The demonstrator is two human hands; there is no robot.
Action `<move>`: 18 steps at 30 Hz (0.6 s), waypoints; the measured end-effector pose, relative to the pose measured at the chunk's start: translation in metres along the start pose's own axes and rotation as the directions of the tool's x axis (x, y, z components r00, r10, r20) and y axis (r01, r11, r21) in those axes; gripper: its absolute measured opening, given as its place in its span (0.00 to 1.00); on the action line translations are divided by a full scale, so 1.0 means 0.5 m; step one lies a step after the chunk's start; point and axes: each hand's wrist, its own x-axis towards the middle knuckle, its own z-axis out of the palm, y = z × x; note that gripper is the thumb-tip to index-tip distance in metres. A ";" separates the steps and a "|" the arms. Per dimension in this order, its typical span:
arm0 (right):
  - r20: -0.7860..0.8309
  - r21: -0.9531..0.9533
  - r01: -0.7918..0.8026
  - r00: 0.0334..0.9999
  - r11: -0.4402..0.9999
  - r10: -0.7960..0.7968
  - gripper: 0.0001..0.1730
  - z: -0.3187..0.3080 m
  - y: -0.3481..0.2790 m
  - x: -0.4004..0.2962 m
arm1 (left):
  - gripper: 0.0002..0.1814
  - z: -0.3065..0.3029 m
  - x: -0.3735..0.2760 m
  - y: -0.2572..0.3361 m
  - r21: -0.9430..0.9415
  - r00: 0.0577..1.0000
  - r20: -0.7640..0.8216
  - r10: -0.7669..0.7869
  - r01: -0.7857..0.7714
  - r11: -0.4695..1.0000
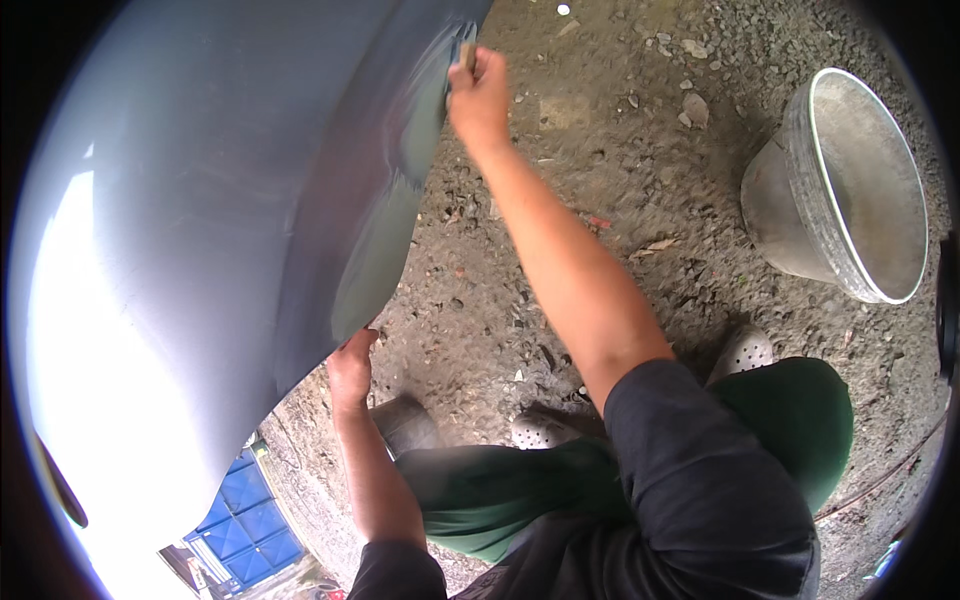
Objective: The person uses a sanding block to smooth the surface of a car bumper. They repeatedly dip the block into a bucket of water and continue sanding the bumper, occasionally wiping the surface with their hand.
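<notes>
A glossy dark grey vehicle body panel curves across the left side of the view. Along its edge runs a dull grey-green patch of body filler, with a brownish sanded-looking area next to it. My right hand pinches a small tan block or spreader against the upper end of the patch; the exact tool is hard to tell. Lower down, my left hand grips the panel's edge just below the filler, its fingers partly hidden behind that edge.
On the gravelly dirt ground stands a wide grey bucket, tilted-looking, at the right. A smaller grey container is beside my left forearm. My perforated clogs are below me. Blue panelled doors or sheeting show at lower left.
</notes>
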 end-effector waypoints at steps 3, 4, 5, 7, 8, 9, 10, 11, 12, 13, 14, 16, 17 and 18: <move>0.116 -0.092 0.129 0.986 0.987 -0.118 0.24 0.031 0.003 -0.209 | 0.23 -0.028 -0.015 -0.014 0.072 1.000 -0.008 0.024 -0.024 0.997; 0.107 -0.124 0.235 0.969 0.964 -0.222 0.25 0.031 0.008 -0.272 | 0.23 -0.029 -0.017 -0.015 0.097 0.999 0.003 0.040 -0.040 0.994; 0.125 -0.124 0.277 0.957 0.953 -0.262 0.25 0.029 0.008 -0.302 | 0.23 -0.033 -0.018 -0.022 0.130 0.999 0.003 0.052 -0.052 0.990; 0.122 -0.133 0.245 0.966 0.960 -0.230 0.24 0.025 0.015 -0.266 | 0.24 -0.035 -0.019 -0.019 0.095 0.998 -0.004 0.058 -0.057 0.994; 0.086 -0.116 0.195 0.979 0.974 -0.186 0.24 0.029 0.023 -0.216 | 0.24 -0.031 -0.020 -0.016 0.028 0.999 -0.013 0.048 -0.047 0.998; 0.045 -0.108 0.154 0.988 0.982 -0.150 0.24 0.023 0.030 -0.140 | 0.24 -0.015 -0.015 -0.003 -0.038 0.999 -0.005 0.047 -0.047 0.998; 0.054 -0.041 0.072 0.996 0.997 -0.069 0.25 0.012 0.030 -0.063 | 0.24 -0.003 -0.012 0.009 -0.102 0.999 -0.001 0.044 -0.044 0.994; 0.069 0.022 -0.012 0.998 1.000 0.010 0.25 -0.001 0.031 -0.014 | 0.25 0.011 -0.008 0.020 -0.157 0.999 0.012 0.043 -0.040 0.987; 0.059 -0.008 0.011 0.998 1.000 -0.010 0.25 -0.002 0.035 -0.008 | 0.25 0.014 -0.009 0.026 -0.205 0.999 0.016 0.035 -0.031 0.978; 0.049 -0.040 0.036 0.998 0.999 -0.034 0.26 -0.005 0.039 -0.005 | 0.25 0.012 -0.009 0.026 -0.143 1.000 0.023 0.016 -0.012 0.990; 0.036 -0.075 0.063 0.998 0.995 -0.061 0.26 -0.010 0.042 -0.002 | 0.26 0.009 -0.006 0.025 -0.083 1.000 0.030 -0.002 0.005 0.997; 0.033 -0.104 0.139 0.990 0.985 -0.136 0.25 0.017 0.049 -0.127 | 0.27 -0.011 -0.007 0.011 0.011 1.000 0.021 -0.018 0.018 1.000; 0.066 -0.123 0.160 0.986 0.979 -0.153 0.24 0.024 0.047 -0.209 | 0.27 -0.025 -0.011 -0.007 0.040 1.000 0.019 -0.014 0.013 0.999; 0.094 -0.144 0.185 0.981 0.972 -0.173 0.23 0.026 0.042 -0.280 | 0.27 -0.035 -0.014 -0.020 0.057 1.000 0.022 -0.003 0.002 0.998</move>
